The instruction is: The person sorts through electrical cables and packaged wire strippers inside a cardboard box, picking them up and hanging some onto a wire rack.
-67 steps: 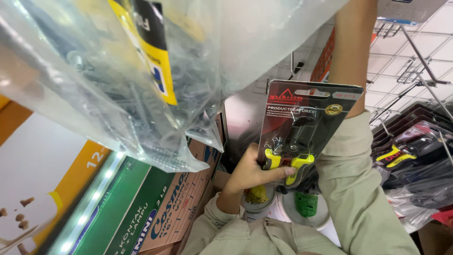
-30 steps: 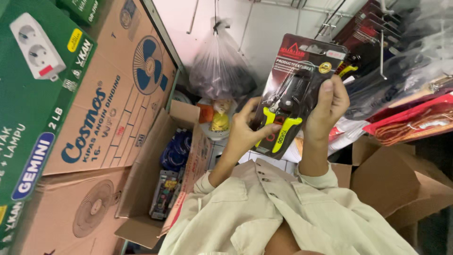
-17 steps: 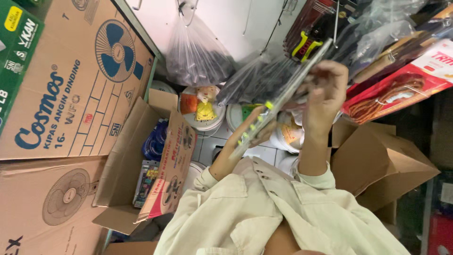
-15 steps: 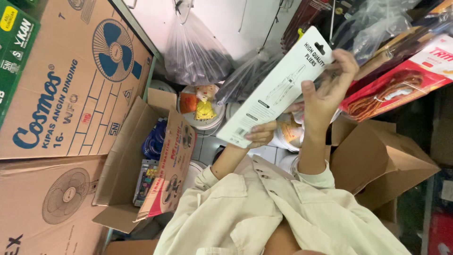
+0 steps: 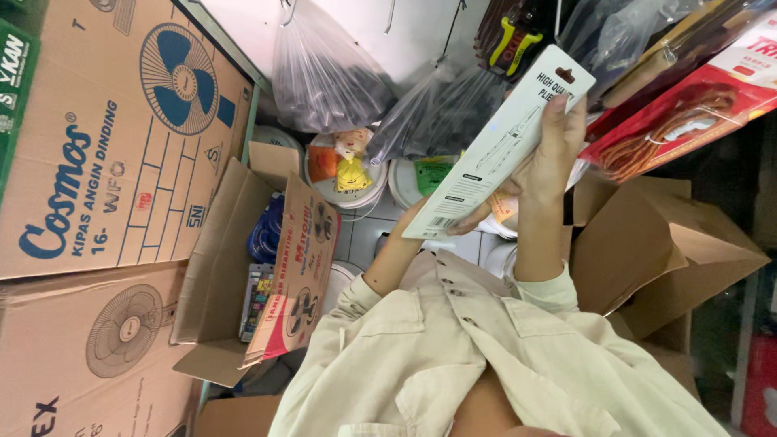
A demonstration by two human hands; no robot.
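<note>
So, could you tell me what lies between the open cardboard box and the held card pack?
Head view: a white tub topped with orange and yellow packets, between box and card pack.

White wall [image 5: 380,32] behind the hanging clear bags [image 5: 324,73]; fan cartons [image 5: 105,162] stacked beside them, tiled floor [image 5: 364,235] below, round tubs beneath the bags.

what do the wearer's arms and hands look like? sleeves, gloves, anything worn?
Both hands are bare, with no gloves: left hand, right hand. Long cream shirt sleeves: the left sleeve ends near the elbow, the right sleeve in a cuff partway along the forearm.
</note>
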